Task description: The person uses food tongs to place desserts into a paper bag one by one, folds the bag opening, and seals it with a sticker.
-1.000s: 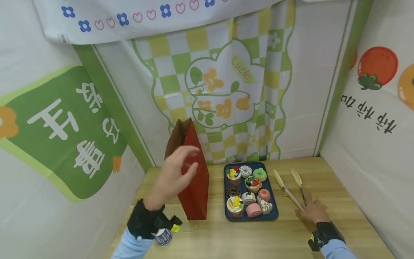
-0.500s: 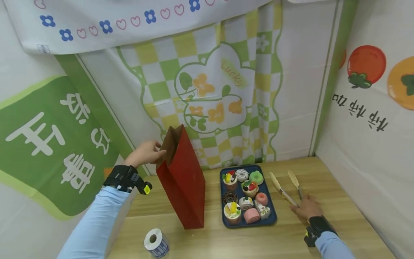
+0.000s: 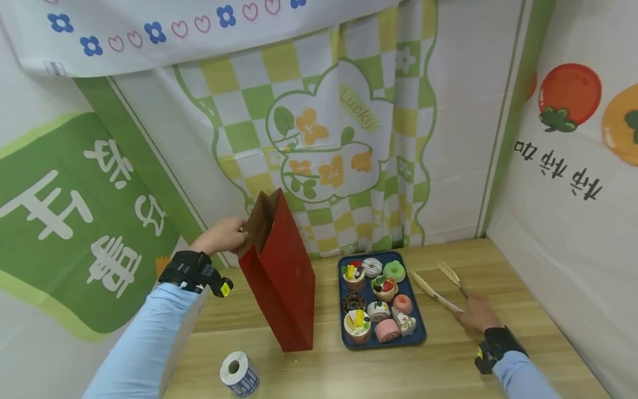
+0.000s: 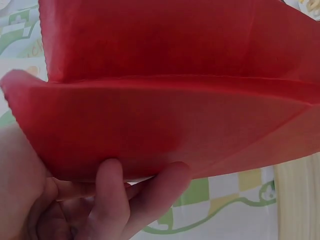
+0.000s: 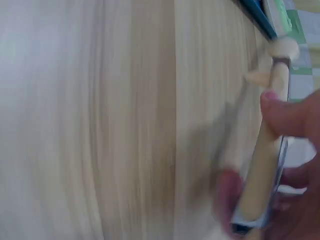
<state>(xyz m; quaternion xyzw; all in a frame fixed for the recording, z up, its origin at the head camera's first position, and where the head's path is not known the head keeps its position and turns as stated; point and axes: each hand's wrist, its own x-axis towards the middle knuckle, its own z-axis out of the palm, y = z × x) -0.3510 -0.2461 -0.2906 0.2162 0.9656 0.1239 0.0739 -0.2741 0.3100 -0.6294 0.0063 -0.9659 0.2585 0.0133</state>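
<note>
A tall red paper bag [image 3: 286, 277] stands on the table with its brown inside showing at the open top. My left hand [image 3: 222, 235] grips the bag's upper left edge. In the left wrist view, fingers [image 4: 111, 195] curl against the red paper; the thumb is hidden. My right hand [image 3: 479, 313] holds a pair of tongs [image 3: 438, 296], their beige tips spread apart and pointing away from me. The right wrist view shows the thumb on one beige tong arm [image 5: 262, 170]. Between the hands lies a dark blue tray [image 3: 344, 346] of several small cakes and donuts.
A roll of labels [image 3: 240, 374] stands on the wooden table [image 3: 369, 374] near its front left. A checkered curtain [image 3: 324, 166] hangs behind, with printed cloth walls at both sides.
My left hand has moved left from in front of the bag to its upper edge, and the bag's top now leans left. My right hand has taken hold of the tongs.
</note>
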